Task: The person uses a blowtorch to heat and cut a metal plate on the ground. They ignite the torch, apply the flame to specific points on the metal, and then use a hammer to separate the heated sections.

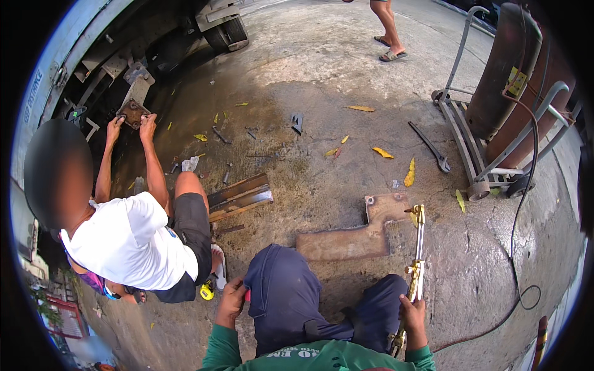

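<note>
My right hand grips a long cutting torch of brass and silver metal, its head upright above my right knee. Beside my bent left knee, my left hand is closed on a small red object, mostly hidden. A rusty steel plate, L-shaped with bolt holes in its raised part, lies on the concrete just beyond my knees, behind the torch head.
A co-worker squats at left, both hands on a rusty bracket under a truck. Steel scraps, a yellow tape measure and a wrench lie around. Right: cylinder trolley, hose. Another person's legs stand behind.
</note>
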Tool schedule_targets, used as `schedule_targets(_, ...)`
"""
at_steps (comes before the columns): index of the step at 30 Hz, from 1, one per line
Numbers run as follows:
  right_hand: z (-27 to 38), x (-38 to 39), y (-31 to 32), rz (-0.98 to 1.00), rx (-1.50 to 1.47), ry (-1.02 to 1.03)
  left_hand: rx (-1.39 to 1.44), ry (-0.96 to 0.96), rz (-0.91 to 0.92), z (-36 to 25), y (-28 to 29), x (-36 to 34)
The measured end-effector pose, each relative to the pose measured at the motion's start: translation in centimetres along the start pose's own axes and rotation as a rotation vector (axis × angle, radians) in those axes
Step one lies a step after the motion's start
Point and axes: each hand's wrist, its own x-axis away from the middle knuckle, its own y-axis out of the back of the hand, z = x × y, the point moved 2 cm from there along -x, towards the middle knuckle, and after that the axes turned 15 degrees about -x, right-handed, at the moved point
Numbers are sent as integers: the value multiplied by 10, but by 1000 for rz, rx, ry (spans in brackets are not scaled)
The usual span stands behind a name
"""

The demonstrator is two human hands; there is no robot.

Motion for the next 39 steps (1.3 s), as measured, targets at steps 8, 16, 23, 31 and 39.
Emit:
schedule_targets(8,45,-14,-1,126,-179,39,-202,-328,-266,-111,-24,-70)
schedule_targets(16,89,-17,-3,287,-401,-13,-326,-676,428,-259,-245,-26)
schedule_targets(23,101,-8,-16,314,-386,8,-893,-555,977,-142,-357,16)
schedule_targets(31,105,-11,-24,395,-627,-45,-576,-776,1024,-63,-376,40)
schedule_targets(39,103,0,-41,361,-640,-7,-363,-481,987,-42,-360,49)
